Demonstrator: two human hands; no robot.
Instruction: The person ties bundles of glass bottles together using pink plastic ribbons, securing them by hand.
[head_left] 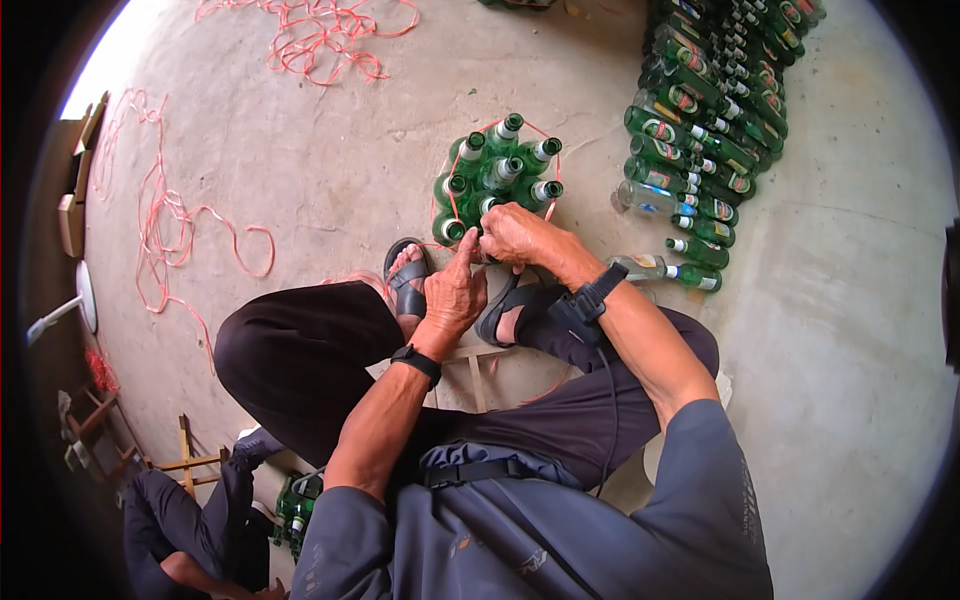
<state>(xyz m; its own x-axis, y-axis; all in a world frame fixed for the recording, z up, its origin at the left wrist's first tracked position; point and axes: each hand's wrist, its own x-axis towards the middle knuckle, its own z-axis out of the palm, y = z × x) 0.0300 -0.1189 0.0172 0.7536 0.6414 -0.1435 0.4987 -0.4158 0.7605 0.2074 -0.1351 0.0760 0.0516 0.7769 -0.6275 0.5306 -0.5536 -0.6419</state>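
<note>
Bottle bundle (497, 175), green glass with necks up, stands on the concrete floor (330, 170) just beyond the person's sandalled feet, with a red string (541, 131) looped round it. I log the right hand (520, 238) curled closed on that string at the bundle's near edge. The left hand (455, 295) has its fingers bunched just beside it, grip not discernible; loose bottles (700, 130) lie in rows to the right.

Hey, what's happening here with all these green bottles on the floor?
A seated person has the left hand and right hand at the near edge of an upright cluster of green bottles ringed by red string. Whether the fingers pinch that string is too small to tell. More bottles lie in rows at the right, and loose string trails over the floor.
</note>
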